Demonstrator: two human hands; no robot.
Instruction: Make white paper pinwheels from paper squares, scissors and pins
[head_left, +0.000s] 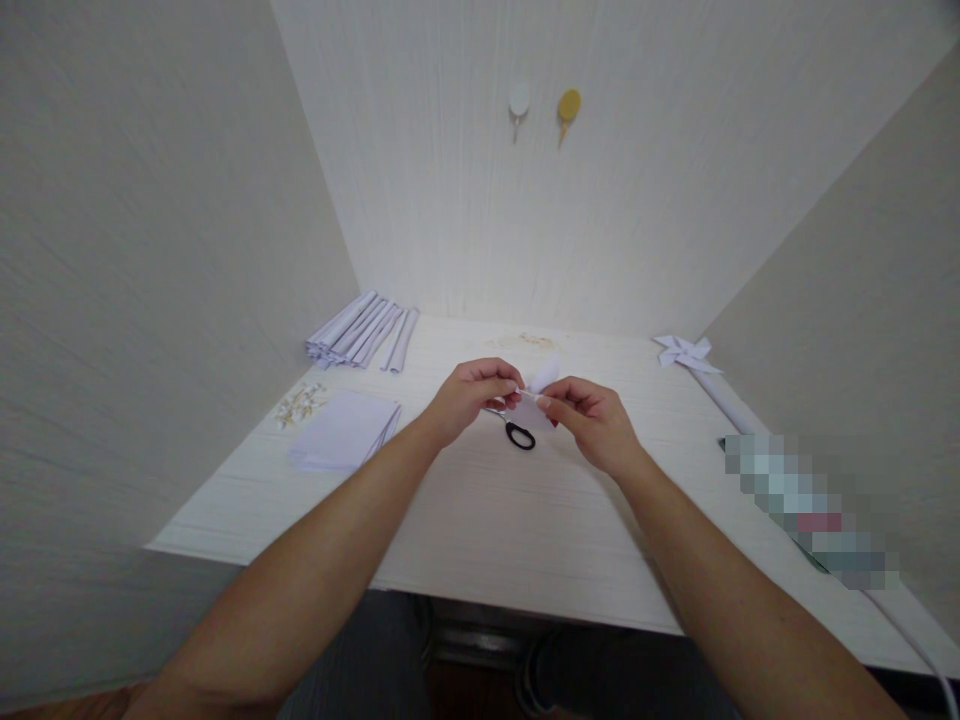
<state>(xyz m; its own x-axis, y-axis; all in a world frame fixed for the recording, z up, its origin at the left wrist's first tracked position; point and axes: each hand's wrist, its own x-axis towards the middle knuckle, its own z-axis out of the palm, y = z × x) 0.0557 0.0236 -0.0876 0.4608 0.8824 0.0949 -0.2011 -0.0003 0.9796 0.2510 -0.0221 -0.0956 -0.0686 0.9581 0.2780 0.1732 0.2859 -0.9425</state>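
While the left hand (478, 396) and right hand (594, 418) are pinching curled white paper (545, 375), black-handled metal scissors (511, 430) are lying near it.

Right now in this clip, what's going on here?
A person's left hand and right hand meet above the table, their fingers pinching a thin pale piece, with white paper beside it. Scissors with a black handle lie just below the hands, partly hidden. To the left are rolled papers, small loose pieces and flat paper sheets; a pinwheel-shaped paper lies at the far right.
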